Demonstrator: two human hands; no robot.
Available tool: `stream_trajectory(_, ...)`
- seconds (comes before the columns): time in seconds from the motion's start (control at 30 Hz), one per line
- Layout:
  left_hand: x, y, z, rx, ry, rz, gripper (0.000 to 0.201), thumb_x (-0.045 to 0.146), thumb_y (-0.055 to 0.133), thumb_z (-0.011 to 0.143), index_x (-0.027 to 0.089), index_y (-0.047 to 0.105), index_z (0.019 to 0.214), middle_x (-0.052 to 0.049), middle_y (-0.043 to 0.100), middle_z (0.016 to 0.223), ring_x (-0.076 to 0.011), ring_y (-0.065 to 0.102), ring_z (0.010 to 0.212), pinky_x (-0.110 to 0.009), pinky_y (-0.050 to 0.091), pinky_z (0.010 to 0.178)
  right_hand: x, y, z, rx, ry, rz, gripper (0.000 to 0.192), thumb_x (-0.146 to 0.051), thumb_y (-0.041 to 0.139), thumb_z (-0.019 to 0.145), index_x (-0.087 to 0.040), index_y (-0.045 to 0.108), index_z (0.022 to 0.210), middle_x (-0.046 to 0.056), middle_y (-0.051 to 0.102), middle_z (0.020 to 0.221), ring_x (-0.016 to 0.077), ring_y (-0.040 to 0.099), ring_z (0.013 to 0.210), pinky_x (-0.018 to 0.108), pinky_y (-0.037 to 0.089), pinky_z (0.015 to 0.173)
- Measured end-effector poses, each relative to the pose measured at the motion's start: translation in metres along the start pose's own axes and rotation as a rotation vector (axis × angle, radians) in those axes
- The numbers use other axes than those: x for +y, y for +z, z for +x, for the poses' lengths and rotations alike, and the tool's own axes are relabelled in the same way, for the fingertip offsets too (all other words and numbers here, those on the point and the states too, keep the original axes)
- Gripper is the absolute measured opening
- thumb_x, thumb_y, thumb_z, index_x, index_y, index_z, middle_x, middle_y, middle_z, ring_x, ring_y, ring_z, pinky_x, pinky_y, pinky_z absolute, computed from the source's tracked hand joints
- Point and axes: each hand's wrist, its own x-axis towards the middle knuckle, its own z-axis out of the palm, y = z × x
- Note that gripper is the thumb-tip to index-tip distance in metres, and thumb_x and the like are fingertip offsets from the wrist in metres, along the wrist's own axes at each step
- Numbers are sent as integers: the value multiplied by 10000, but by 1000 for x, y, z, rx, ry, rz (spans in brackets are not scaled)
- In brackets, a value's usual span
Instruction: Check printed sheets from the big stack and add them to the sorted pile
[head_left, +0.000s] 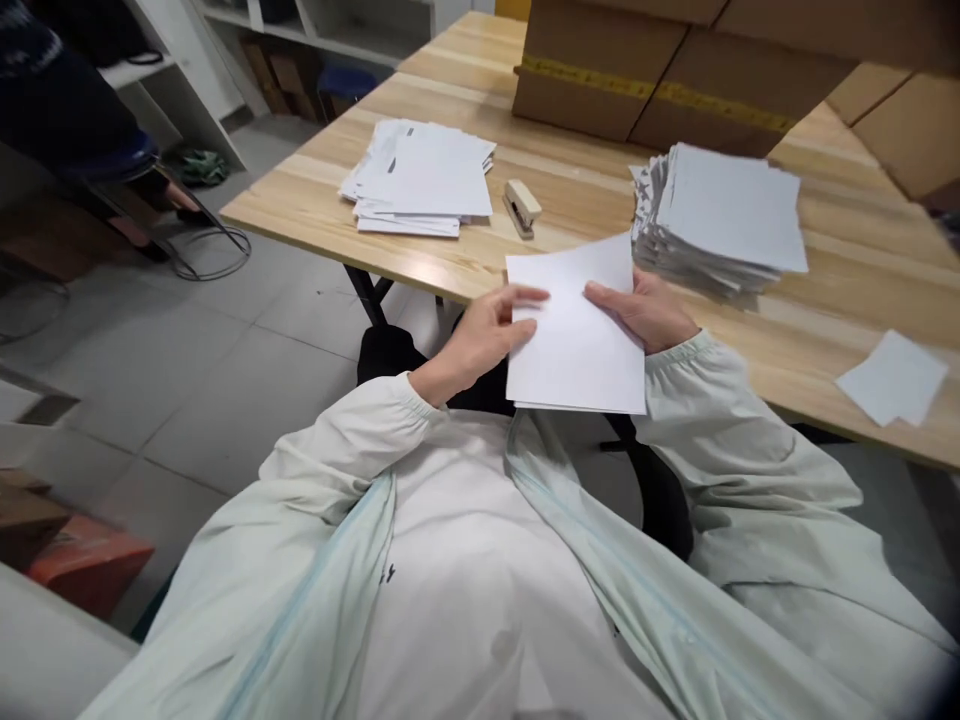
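Note:
A thin set of white paper sheets (577,350) is held out over my lap, in front of the table edge. My right hand (651,308) grips its right side, thumb on the top face and the other fingers hidden behind. At the left edge, my left hand (491,335) has its thumb and index finger apart over the top face. Its remaining fingers are mostly hidden. Beyond the sheets a cream stapler (523,206) lies between a loose paper pile (442,175) on the left and a taller paper stack (727,210) on the right.
Large cardboard boxes (600,65) stand at the back of the wooden table (292,190). Small white paper pieces (892,378) lie near the right front edge. A person on a round stool (124,160) sits at the far left, near shelves.

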Motion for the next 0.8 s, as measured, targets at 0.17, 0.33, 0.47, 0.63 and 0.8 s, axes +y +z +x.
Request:
stream_trajectory(0.17,14,10,42,-128,-223,84,325,-36,540,759,62,733,1001,38,561,570,-43,405,498,-188,310,519,-13,-17,30,28,124,-17,205,-234,740,761,-230,650,945,43,760,902,182,676,662,402,623,702)
stream_trajectory(0.33,20,8,57,-42,-278,93,504,-76,520,730,19,681,1198,43,547,521,-69,426,505,-202,345,543,-18,-16,51,10,172,83,354,-151,694,779,-246,593,1104,22,769,912,193,724,689,388,633,704)
stream_trajectory(0.47,22,6,62,-8,-340,34,548,-76,514,721,32,671,1235,-4,653,631,-86,515,565,-209,448,646,-22,-9,59,11,209,70,412,-113,636,803,-256,566,1183,20,763,875,183,711,656,331,605,632)
stream_trajectory(0.63,19,6,75,-11,-375,-33,584,-52,534,700,49,656,1262,-44,717,794,-108,607,674,-238,506,758,-34,-22,63,2,142,-264,427,-208,624,811,-246,567,1232,31,744,815,207,689,672,341,569,654)
stream_trajectory(0.8,15,2,85,-10,-393,-80,544,-35,539,693,99,696,1197,2,659,682,-101,581,620,-218,495,662,-81,-59,55,135,-239,-1310,336,-369,627,833,-275,674,1153,89,732,797,251,576,605,368,397,577)
